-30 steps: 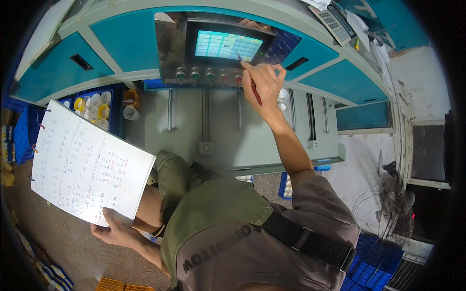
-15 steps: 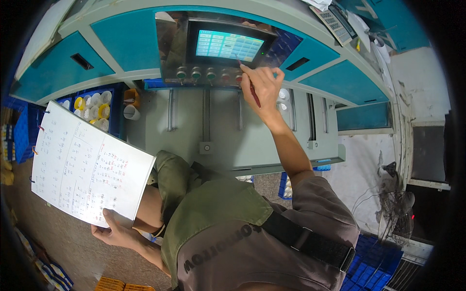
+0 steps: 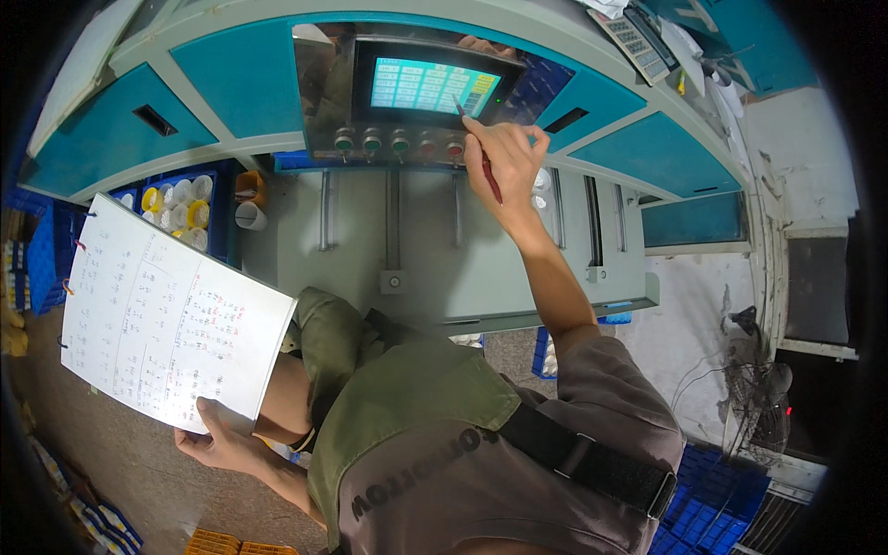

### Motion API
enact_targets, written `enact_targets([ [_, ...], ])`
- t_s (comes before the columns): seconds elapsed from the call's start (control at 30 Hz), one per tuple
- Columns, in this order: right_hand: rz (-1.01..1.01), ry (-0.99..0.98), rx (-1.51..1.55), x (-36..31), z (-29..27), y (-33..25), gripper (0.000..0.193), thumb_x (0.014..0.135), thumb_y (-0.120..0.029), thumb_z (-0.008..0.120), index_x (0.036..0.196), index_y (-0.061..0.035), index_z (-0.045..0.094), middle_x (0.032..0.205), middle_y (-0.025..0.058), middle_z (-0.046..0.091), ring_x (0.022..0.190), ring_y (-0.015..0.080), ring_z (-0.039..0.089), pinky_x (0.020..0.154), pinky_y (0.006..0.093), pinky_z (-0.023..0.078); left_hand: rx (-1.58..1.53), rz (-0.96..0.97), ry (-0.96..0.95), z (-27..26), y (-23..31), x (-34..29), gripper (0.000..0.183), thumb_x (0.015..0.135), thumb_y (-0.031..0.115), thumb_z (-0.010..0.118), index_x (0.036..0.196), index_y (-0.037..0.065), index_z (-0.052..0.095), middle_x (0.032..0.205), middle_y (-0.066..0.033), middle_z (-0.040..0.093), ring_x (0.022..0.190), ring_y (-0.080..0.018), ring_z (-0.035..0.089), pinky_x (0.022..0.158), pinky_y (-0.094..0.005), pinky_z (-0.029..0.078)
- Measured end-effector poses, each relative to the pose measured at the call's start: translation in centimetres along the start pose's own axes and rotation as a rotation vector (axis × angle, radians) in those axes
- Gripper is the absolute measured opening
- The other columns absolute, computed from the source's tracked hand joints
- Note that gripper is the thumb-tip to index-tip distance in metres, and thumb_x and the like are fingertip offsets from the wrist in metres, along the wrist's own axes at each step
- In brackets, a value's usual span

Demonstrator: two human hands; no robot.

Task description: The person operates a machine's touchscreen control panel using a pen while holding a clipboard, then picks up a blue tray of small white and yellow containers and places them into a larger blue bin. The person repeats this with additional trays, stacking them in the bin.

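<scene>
My left hand (image 3: 220,442) grips the lower edge of a ring-bound notebook (image 3: 171,314), thumb on top of its handwritten page. The notebook is open and tilted toward me, with coloured rings along its left side. My right hand (image 3: 507,165) is closed around a slim dark red pen (image 3: 490,176). The pen's tip points up at the lit touchscreen (image 3: 430,88) and appears to be at its surface; whether it touches I cannot tell. Below the screen sits a row of green and red push buttons (image 3: 400,143), just left of my right hand.
A teal and grey machine (image 3: 236,69) spans the far side, its grey bed (image 3: 342,277) below the panel. A blue crate (image 3: 222,217) of white and yellow round parts stands left. A calculator (image 3: 634,42) lies on top right. A fan (image 3: 758,398) and blue crates (image 3: 712,504) are at right.
My right hand and the pen have shifted slightly right. The touchscreen's display has changed, now with yellow blocks at its right side. My left hand and the notebook have hardly moved.
</scene>
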State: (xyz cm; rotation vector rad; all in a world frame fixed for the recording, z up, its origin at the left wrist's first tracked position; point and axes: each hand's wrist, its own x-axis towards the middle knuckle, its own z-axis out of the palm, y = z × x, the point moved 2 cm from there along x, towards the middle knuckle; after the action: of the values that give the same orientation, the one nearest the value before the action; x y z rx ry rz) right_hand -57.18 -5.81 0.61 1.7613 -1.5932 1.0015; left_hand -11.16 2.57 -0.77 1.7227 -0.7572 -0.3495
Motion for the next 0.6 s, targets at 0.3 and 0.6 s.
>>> enact_targets([
  [0.3, -0.054, -0.02, 0.085, 1.1, 1.4, -1.5, 0.023, 0.079, -0.005, 0.07, 0.102, -0.0097, 0.071, 0.071, -0.0012, 0.059, 0.074, 0.0155, 0.059, 0.083, 0.0384, 0.032, -0.083, 0.015, -0.015, 0.0, -0.3, -0.1, 0.041, 0.089, 0.015, 0.073, 0.117, -0.002, 0.048, 0.111, -0.0154, 0.055, 0.105, -0.0237, 0.06, 0.088, -0.0358, 0.056],
  [0.6, -0.081, -0.059, 0.128, 2.2, 3.0, -2.7, 0.026, 0.077, -0.001, 0.07, 0.101, -0.0089, 0.072, 0.075, -0.0006, 0.062, 0.073, 0.0149, 0.058, 0.082, 0.0368, 0.031, -0.074, 0.012, -0.037, 0.0, -0.6, 0.1, 0.043, 0.089, 0.015, 0.072, 0.118, -0.001, 0.046, 0.111, -0.0167, 0.055, 0.106, -0.0245, 0.06, 0.088, -0.0365, 0.057],
])
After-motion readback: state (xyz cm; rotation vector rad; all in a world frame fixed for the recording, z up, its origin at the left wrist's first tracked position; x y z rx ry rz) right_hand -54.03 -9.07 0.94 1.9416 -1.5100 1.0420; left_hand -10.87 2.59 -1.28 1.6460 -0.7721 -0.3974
